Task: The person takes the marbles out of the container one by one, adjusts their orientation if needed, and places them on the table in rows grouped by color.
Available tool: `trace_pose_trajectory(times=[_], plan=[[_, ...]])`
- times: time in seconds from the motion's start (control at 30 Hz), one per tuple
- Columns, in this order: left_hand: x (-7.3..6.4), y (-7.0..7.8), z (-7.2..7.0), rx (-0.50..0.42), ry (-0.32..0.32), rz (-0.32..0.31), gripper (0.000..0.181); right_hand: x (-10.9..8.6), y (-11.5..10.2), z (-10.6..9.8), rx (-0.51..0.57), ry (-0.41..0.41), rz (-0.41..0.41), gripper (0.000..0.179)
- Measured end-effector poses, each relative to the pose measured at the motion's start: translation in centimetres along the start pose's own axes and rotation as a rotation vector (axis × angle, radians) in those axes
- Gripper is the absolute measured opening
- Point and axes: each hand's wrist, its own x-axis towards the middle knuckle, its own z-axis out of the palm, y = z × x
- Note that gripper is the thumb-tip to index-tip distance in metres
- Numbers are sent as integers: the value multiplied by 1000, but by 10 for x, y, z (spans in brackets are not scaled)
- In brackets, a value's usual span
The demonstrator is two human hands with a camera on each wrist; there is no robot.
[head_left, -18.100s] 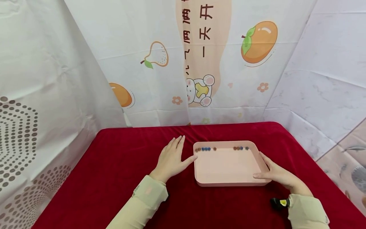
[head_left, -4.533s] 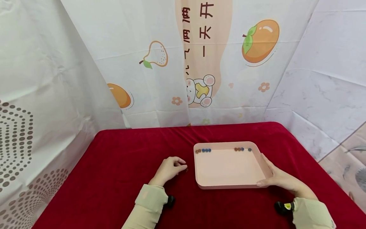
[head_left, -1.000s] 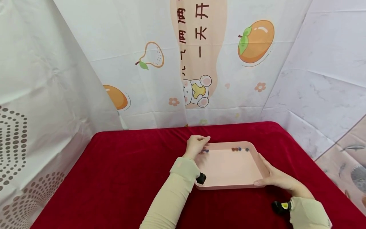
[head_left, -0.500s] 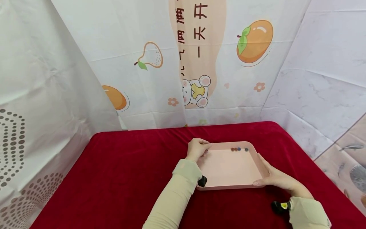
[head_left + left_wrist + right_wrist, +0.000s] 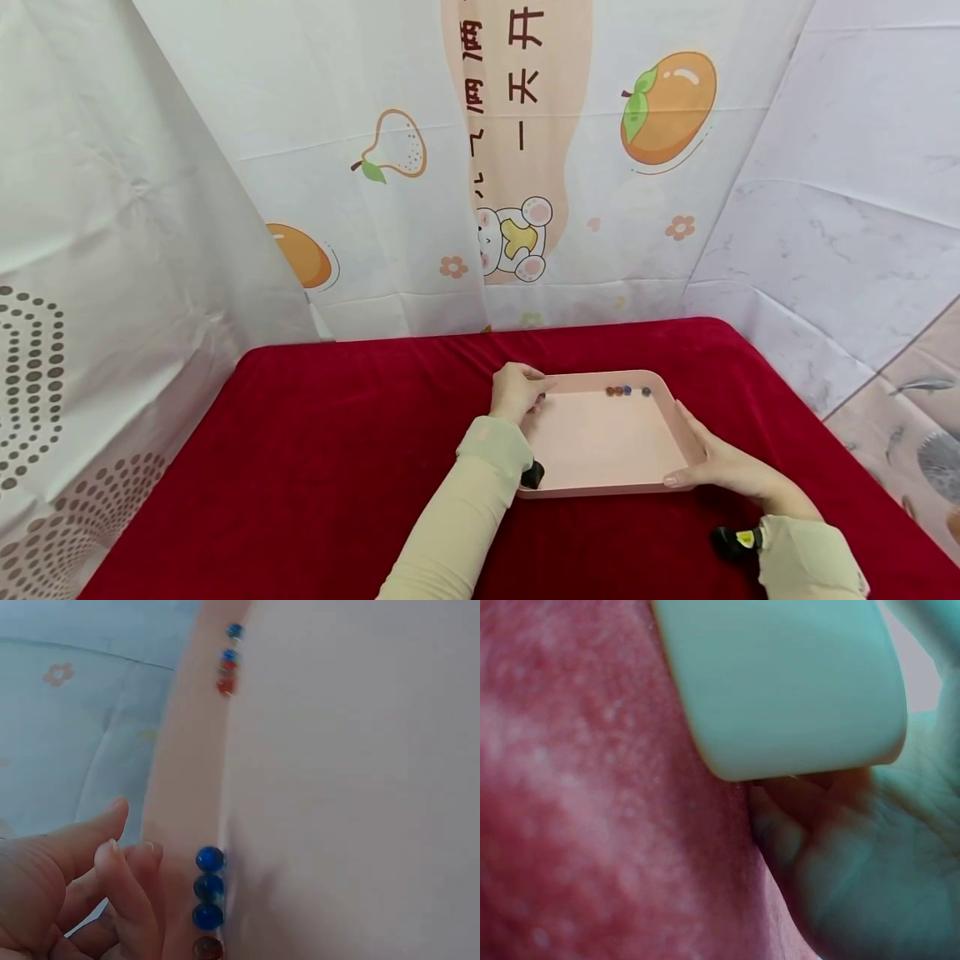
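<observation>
- The hands are well apart, at opposite ends of the tray.
- The left hand is at the tray's far-left corner, its fingers loosely bent with the tips parted.
- The right hand grips the tray's near-right corner, thumb on the rim.
- Smooth and pale pink, the tray is a shallow rectangle with rounded corners.
- Round, glassy marbles line the tray's far wall: blue and reddish-brown ones beside the left hand, four more toward the far-right corner.
- Under the tray, plush red cloth covers the bench.
- Behind the tray hangs a white curtain printed with fruit, flowers and a cartoon animal; creased pale sheets flank it.
- The curtain's dark red Chinese characters include 一, 天 and 开.
- Right of the tray's near side, a black wrist device bears a yellow label.
</observation>
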Motion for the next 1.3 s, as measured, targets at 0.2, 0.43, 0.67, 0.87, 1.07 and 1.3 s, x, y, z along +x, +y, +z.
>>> trace_pose_trajectory(times=[0.2, 0.43, 0.67, 0.87, 1.07, 1.3], plan=[[-1, -2, 4, 140, 42, 52, 13, 1, 0, 0, 8, -3, 9, 117], [-2, -3, 8, 294, 113, 122, 10, 1, 1, 0, 5, 3, 5, 116], [-3, -3, 9, 404, 135, 155, 6, 1, -1, 0, 7, 4, -9, 116], [-2, -4, 10, 444, 134, 154, 5, 0, -1, 0, 11, 4, -5, 116], [-3, -4, 11, 502, 136, 145, 5, 1, 0, 1, 5, 1, -11, 116], [-2, -5, 13, 536, 135, 137, 4, 0, 0, 0, 5, 2, -9, 116]])
